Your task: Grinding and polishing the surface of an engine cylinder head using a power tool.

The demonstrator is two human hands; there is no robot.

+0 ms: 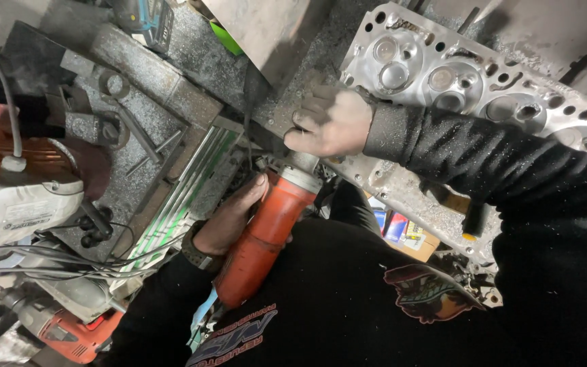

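Gritty bench (191, 61) — orange grinder (266, 238) dusty, apparently gripped.

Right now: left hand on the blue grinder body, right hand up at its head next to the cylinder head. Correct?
Not quite. The head view shows the grinder body is orange-red, not blue. The left hand grips it, and the right hand is at its head, beside the cylinder head.

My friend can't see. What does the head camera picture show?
A person grips a red power grinder with the left hand, while the right hand holds its front end beside a shiny metal cylinder head. Dusty tools, wires and another red power tool lie around on the workbench.
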